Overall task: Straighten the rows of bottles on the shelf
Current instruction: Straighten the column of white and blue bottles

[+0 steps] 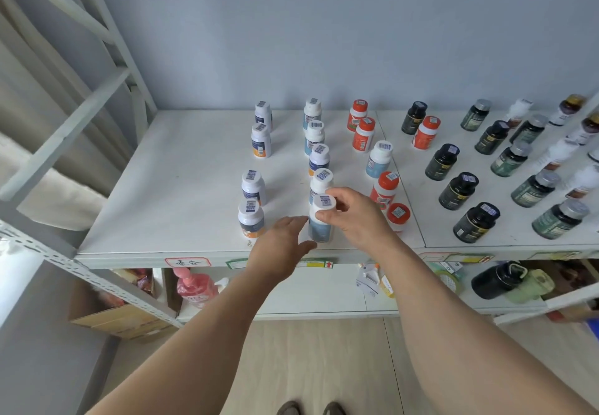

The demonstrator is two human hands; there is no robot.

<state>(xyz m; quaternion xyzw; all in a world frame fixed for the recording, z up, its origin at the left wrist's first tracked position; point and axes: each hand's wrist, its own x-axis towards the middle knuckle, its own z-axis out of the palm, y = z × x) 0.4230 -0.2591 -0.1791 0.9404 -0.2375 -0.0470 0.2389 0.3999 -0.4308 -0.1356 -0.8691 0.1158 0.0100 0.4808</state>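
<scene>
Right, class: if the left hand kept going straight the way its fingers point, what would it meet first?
Most likely the white bottle that the right hand grips by the cap. The left hand points up and right at its lower body, fingertips nearly there; depth is hard to judge.

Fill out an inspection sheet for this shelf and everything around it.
Surface: white shelf, bare at its left part.
Job's things: upright bottles in rough rows; white-capped bottles on the left, a blue-label row in the middle, orange bottles staggered, one stray blue-label bottle among them, dark bottles to the right.
Clutter: nothing seen on this shelf.
Grippers: right hand grips the front bottle near its cap; left hand open, beside that bottle's base.
Cables: nothing seen.
Surroundings: pink pump bottle, cardboard box and a dark jar on the lower shelf; curtain at left; wooden floor.
</scene>
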